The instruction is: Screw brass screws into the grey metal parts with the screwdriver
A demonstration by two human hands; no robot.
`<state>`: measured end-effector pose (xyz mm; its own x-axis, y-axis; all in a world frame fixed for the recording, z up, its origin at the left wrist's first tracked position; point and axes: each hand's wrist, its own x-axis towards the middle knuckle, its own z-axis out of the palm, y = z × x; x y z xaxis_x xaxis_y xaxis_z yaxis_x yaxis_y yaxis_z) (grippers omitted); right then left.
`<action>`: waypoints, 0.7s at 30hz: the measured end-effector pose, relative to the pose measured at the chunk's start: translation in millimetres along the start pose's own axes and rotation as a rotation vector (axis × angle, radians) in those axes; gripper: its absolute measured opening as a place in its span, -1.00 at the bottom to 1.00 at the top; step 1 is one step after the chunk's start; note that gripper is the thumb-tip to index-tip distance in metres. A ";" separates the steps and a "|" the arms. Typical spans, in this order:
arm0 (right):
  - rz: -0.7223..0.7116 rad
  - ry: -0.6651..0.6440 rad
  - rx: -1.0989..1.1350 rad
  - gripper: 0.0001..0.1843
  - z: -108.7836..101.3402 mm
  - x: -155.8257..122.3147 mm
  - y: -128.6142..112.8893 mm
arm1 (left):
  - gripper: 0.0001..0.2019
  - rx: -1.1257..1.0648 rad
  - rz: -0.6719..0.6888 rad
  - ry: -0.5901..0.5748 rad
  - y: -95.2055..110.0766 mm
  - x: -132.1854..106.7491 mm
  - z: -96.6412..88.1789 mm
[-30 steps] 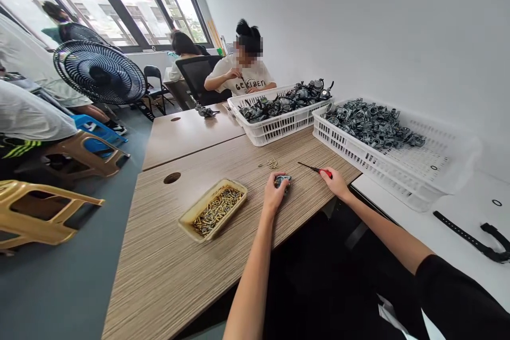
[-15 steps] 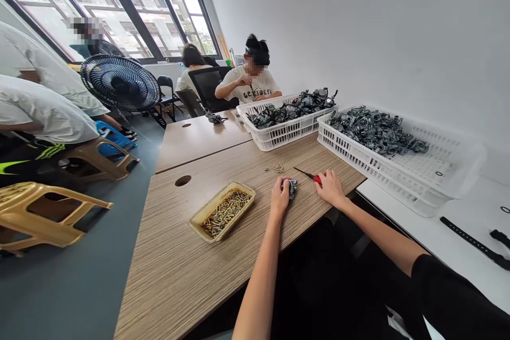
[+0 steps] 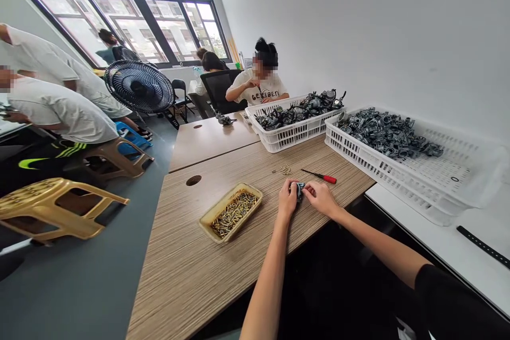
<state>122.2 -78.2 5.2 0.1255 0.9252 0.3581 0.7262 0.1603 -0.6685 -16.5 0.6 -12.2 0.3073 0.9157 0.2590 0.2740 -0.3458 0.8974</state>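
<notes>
My left hand [image 3: 287, 197] is wrapped around a small grey metal carburetor body [image 3: 299, 189] and steadies it low over the wooden table. My right hand [image 3: 322, 197] meets it from the right, thumb and fingertips pinched together against its side; anything tiny between them is hidden. Just beyond lies a screwdriver [image 3: 322, 176] with a red handle and dark shaft, touched by neither hand. A small loose pile of brass-coloured jets or screws [image 3: 285, 170] sits left of it. Closer to my left forearm stands a yellowed plastic tub [image 3: 207, 221] holding many more such brass pieces.
Two white plastic crates line the far side: one [image 3: 287, 142] with assembled carburetors, another [image 3: 382, 170] with grey bodies. A co-worker [image 3: 261, 82] sits beyond the first. On the left are a floor fan [image 3: 139, 86], stools [image 3: 59, 207] and bending people. The table [image 3: 179, 265] has a round hole.
My right hand has let go of the red screwdriver, leaving it on the table, and has moved left to the carburetor body in my left hand. The view has shifted slightly left.
</notes>
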 end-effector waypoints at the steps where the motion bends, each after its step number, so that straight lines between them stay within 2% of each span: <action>1: 0.003 -0.001 0.000 -0.84 0.5 1.1 -0.3 | -0.70 0.001 0.001 -0.003 0.1 -0.2 0.0; 11: 0.027 0.013 -0.098 -0.81 7.2 -0.3 -5.6 | -0.73 0.015 -0.019 0.002 3.6 -0.6 0.1; 15: 0.044 0.101 -0.056 -0.87 9.6 -2.9 -2.6 | -0.65 0.006 -0.015 0.016 3.6 -1.3 0.8; 17: -0.015 0.106 -0.027 -0.75 8.4 -3.6 -1.3 | -0.55 -0.030 -0.021 0.016 3.4 -2.5 0.6; 21: -0.137 -0.071 -0.026 -0.33 3.9 -1.0 -1.2 | -0.40 -0.121 -0.045 0.001 2.9 -5.1 -0.4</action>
<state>118.6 -78.0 3.2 -0.0235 0.9175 0.3970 0.7505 0.2785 -0.5993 -17.7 -4.9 -10.8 0.2961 0.9300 0.2177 0.1757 -0.2771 0.9446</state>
